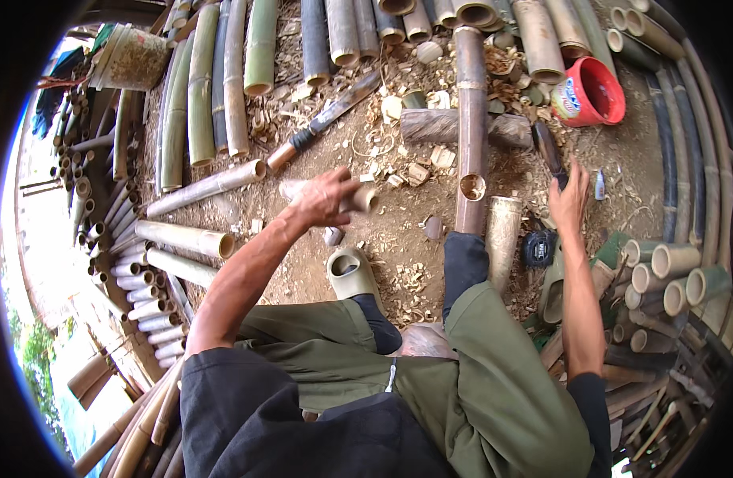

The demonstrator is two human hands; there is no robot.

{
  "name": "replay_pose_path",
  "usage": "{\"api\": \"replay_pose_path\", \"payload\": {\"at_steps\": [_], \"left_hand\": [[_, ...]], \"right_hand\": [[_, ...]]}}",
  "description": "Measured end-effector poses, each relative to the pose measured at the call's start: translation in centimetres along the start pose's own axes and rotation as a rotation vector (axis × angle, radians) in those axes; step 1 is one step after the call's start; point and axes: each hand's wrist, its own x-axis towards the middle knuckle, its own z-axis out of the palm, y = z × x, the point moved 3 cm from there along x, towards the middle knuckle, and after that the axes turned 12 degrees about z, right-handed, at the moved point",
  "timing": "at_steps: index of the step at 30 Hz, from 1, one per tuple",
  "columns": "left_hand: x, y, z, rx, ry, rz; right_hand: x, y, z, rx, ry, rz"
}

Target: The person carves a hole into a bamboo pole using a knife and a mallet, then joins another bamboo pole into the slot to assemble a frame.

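My left hand point(328, 197) is curled over a short bamboo tube point(368, 199), blurred by motion, just above the dirt. Its left end shows past my wrist. On the right, my right hand point(571, 197) has thumb and fingers around the black grip end of a dark-bladed knife point(546, 147), which lies pointing away from me. A long brown bamboo pole point(471, 111) runs toward me across a wooden block point(430, 126), its near end by my dark-covered leg. Beside it stands a pale bamboo tube point(504, 239), near a black round tape measure point(538, 248).
A machete point(334, 111) with a brown handle lies farther off. Beyond it are rows of bamboo poles point(201, 95) and wood chips. A red bucket point(601, 92) sits at the far right, a small white bottle point(600, 185) nearer. Bamboo stacks point(677, 263) flank both sides.
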Motion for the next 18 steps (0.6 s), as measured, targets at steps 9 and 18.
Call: {"api": "replay_pose_path", "payload": {"at_steps": [9,18], "left_hand": [[4.0,13.0,-14.6,-1.806,0.559,0.333],[4.9,19.5,-15.8,-0.916,0.886,0.276]], "right_hand": [[-29.6,2.9,-0.1,-0.042,-0.287,0.52],[-29.6,3.3,-4.3,0.337,-0.411,0.576]]}}
